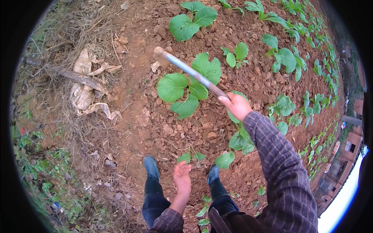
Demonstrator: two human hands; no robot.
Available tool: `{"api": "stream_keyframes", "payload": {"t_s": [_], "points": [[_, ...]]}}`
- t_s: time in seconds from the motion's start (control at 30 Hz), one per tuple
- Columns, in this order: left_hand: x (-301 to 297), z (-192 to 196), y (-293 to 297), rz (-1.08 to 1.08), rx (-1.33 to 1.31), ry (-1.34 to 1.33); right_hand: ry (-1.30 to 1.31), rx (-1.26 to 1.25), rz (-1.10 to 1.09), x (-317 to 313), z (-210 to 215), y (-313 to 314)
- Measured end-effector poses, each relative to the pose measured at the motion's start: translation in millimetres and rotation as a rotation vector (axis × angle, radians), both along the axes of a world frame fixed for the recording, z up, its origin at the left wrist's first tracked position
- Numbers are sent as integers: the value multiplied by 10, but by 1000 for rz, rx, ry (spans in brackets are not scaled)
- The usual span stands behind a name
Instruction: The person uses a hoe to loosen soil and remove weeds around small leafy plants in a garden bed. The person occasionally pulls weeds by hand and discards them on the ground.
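Note:
My right hand (236, 104) is wrapped round the near end of a hoe (190, 72) with a worn, pale blue-grey handle. The handle slants up to the left, over a big-leaved green plant (173, 87). At its far end the hoe's head is brown with soil and blurred, so its shape is hard to make out. Low between my boots, my left hand (182, 175) has its fingers loosely bent and apart, with nothing seen in them. Its fingertips are just below a small seedling (184, 157); whether they touch it I cannot tell.
Dark rubber boots (151, 167) stand on reddish, cloddy soil (136, 136). Leafy plants (285, 58) grow in rows to the right. On the left lie dry grass, a stick (75, 75) and crumpled pale plastic sheeting (82, 97). Brick buildings (351, 145) show at the far right.

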State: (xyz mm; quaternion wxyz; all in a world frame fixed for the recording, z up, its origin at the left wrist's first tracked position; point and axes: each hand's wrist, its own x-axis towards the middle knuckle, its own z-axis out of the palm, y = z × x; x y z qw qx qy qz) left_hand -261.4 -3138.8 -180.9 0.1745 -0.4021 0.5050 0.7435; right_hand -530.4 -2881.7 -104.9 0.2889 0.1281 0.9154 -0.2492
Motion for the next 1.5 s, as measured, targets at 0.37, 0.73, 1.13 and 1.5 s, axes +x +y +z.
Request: {"api": "stream_keyframes", "payload": {"t_s": [0.37, 0.73, 1.13, 1.5], "points": [[23, 48, -175, 25, -17, 34, 271, -736, -342, -91, 709, -1071], [-45, 249, -274, 125, 65, 54, -8, -74, 122, 609, 177, -1313], [-455, 341, -540, 141, 62, 7, 91, 95, -96, -1414, -415, -1353], [-513, 389, -585, 141, 93, -2, 231, 222, 122, -703, -124, -1256]]}}
